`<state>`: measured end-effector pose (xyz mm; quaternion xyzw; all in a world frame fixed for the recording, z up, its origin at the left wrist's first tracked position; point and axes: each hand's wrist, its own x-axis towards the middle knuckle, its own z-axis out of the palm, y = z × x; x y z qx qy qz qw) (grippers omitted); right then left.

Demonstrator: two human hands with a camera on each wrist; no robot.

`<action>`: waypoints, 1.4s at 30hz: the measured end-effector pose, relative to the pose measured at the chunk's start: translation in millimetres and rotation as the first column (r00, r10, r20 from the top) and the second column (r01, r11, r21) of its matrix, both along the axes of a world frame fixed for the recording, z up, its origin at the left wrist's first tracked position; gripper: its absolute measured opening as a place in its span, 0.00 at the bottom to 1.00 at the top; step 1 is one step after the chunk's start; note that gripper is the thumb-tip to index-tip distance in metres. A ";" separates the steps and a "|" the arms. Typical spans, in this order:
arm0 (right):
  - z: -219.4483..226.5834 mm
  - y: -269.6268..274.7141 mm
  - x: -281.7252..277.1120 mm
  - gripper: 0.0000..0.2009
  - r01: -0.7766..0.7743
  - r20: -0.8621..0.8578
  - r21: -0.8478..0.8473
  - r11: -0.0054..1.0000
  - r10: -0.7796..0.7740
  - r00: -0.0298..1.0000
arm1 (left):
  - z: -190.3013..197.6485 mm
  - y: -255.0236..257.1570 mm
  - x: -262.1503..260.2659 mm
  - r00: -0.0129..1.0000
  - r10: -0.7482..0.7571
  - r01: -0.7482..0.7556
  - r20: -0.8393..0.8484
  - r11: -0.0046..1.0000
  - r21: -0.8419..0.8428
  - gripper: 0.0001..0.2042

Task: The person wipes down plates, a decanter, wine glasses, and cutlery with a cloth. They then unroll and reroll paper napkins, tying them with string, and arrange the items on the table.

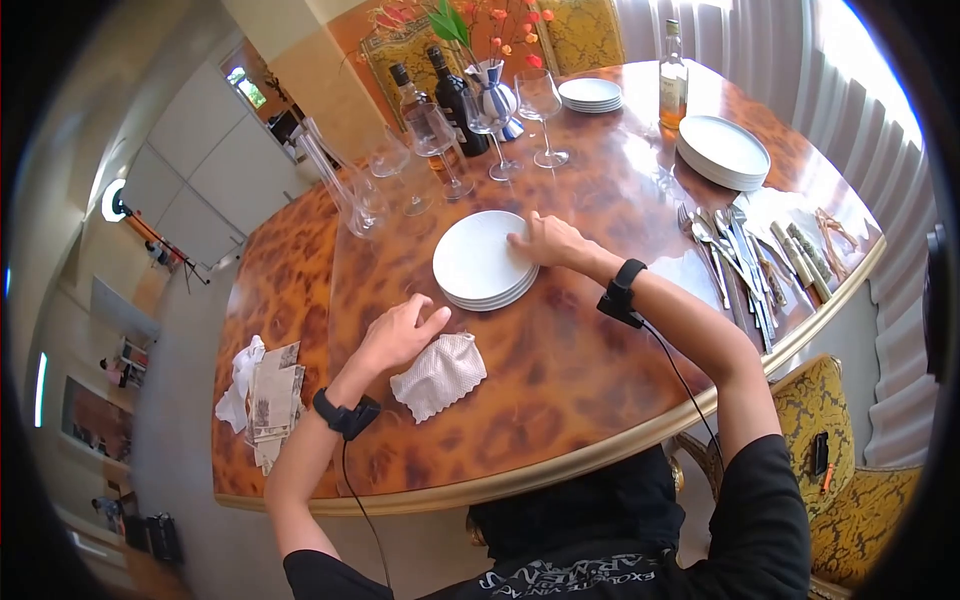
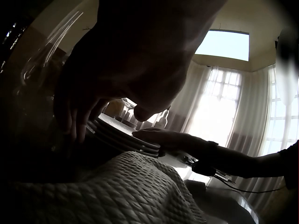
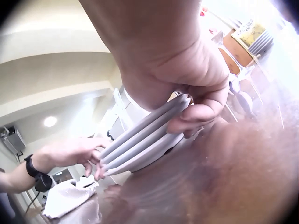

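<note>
A stack of white plates (image 1: 482, 255) lies on the glossy brown table. My right hand (image 1: 553, 243) grips its right edge; in the right wrist view the thumb lies over the top plate and the fingers (image 3: 201, 114) curl at the rim. My left hand (image 1: 398, 335) is at the near left side of the stack with its fingers loosely extended, fingertips right by the rim in the right wrist view. Just below the left hand is a crumpled, textured cream cloth (image 1: 440, 376), also large in the foreground of the left wrist view.
Several wine glasses (image 1: 432, 135), a glass decanter (image 1: 360, 205), dark bottles (image 1: 455, 105) and a flower vase (image 1: 493, 95) stand behind. Further plate stacks (image 1: 725, 150), a whisky-coloured bottle (image 1: 673, 85) and cutlery (image 1: 740, 260) are to the right. Patterned napkins (image 1: 275, 395) lie at left.
</note>
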<state>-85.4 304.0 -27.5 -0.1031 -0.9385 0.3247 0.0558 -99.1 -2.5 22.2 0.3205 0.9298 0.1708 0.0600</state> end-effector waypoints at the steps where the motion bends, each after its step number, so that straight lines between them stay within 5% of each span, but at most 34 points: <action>1: -8.0 1.3 -2.3 0.31 0.042 -0.151 0.194 0.980 -0.012 0.989 | 13.1 -7.8 20.9 0.999 -0.028 0.030 0.030 0.996 -0.084 0.26; 6: 22.9 -3.0 45.9 0.25 0.089 -0.313 0.181 0.980 -0.028 0.949 | -6.9 -33.1 44.6 0.986 -0.166 0.156 -0.006 0.937 -0.313 0.21; 8: 27.0 -8.1 68.8 0.19 -0.149 -0.373 0.039 0.988 0.152 0.915 | -12.5 -25.6 32.5 0.988 -0.037 0.014 0.152 0.989 0.149 0.15; 10: 35.5 -20.6 92.6 0.25 -0.367 -0.186 -0.321 0.873 0.322 0.928 | -10.0 -0.4 21.6 0.971 -0.098 -0.016 0.216 0.881 0.472 0.13; 12: 41.9 -43.7 115.1 0.33 -0.436 -0.191 -0.545 0.716 0.400 0.896 | 1.3 41.8 24.6 0.987 -0.136 0.065 0.085 0.825 0.562 0.17; 14: 32.6 -63.5 120.4 0.38 -0.395 -0.365 -0.176 0.902 0.313 0.877 | 2.8 85.5 31.5 0.933 -0.286 0.018 0.218 0.643 0.766 0.26; 15: 36.7 -64.1 122.8 0.32 -0.379 -0.363 -0.381 0.843 0.240 0.900 | 0.5 95.3 21.9 0.716 -0.424 -0.153 0.555 0.681 0.716 0.32; 16: 36.6 -56.9 119.5 0.32 -0.378 -0.375 -0.380 0.844 0.233 0.897 | 18.9 101.7 29.2 0.648 -0.441 -0.185 0.621 0.700 0.690 0.33; 18: 35.6 -32.9 109.0 0.25 -0.368 -0.425 -0.426 0.827 0.176 0.888 | 45.5 101.2 26.8 0.761 -0.352 -0.081 0.545 0.782 0.618 0.31; 20: 45.7 -21.1 106.6 0.18 -0.219 -0.348 -0.572 0.791 0.007 0.937 | 36.2 96.3 -1.7 0.982 -0.131 0.043 0.135 0.854 0.519 0.25; 22: 26.4 -7.7 83.4 0.15 -0.193 -0.458 -0.458 0.868 -0.044 0.888 | -10.9 76.6 -57.1 0.968 0.059 0.064 -0.243 0.882 0.467 0.19; 23: 17.1 -4.7 69.1 0.14 -0.164 -0.568 -0.231 0.959 0.004 0.823 | -37.6 62.8 -83.8 0.882 0.073 0.085 -0.466 0.947 0.309 0.20; 24: 25.9 -8.3 70.5 0.16 -0.155 -0.608 -0.117 0.981 0.053 0.792 | -58.7 58.0 -92.7 0.879 0.055 0.105 -0.474 0.947 0.305 0.20; 26: -5.9 -18.0 44.3 0.17 -0.086 -0.569 0.013 0.996 0.078 0.819 | -82.8 49.4 -99.2 0.999 0.048 -0.048 0.015 0.829 0.556 0.21; 30: -52.0 -34.0 14.5 0.22 -0.150 -0.477 0.011 0.989 0.137 0.868 | -82.6 48.8 -92.4 0.992 0.088 -0.031 -0.091 0.863 0.504 0.20; 36: -27.2 -22.9 35.8 0.22 -0.245 -0.307 -0.146 0.959 0.191 0.932 | -65.6 53.2 -96.1 0.969 0.155 -0.031 -0.194 0.851 0.524 0.16; 39: -46.5 -21.7 19.5 0.23 -0.242 -0.326 -0.088 0.966 0.202 0.924 | -47.1 56.0 -83.2 0.978 0.175 -0.078 -0.116 0.818 0.570 0.16; 40: -40.5 -21.1 22.8 0.23 -0.241 -0.328 -0.088 0.967 0.200 0.923 | -39.9 56.3 -78.6 0.968 0.089 -0.227 0.236 0.714 0.662 0.16; 41: -35.1 -21.1 26.8 0.24 -0.250 -0.300 -0.090 0.964 0.213 0.930 | -33.2 56.3 -73.3 0.836 -0.053 -0.404 0.546 0.613 0.679 0.15; 42: -30.4 -21.9 31.1 0.24 -0.262 -0.270 -0.093 0.961 0.228 0.935 | -27.8 54.7 -69.0 0.836 -0.052 -0.405 0.546 0.613 0.678 0.15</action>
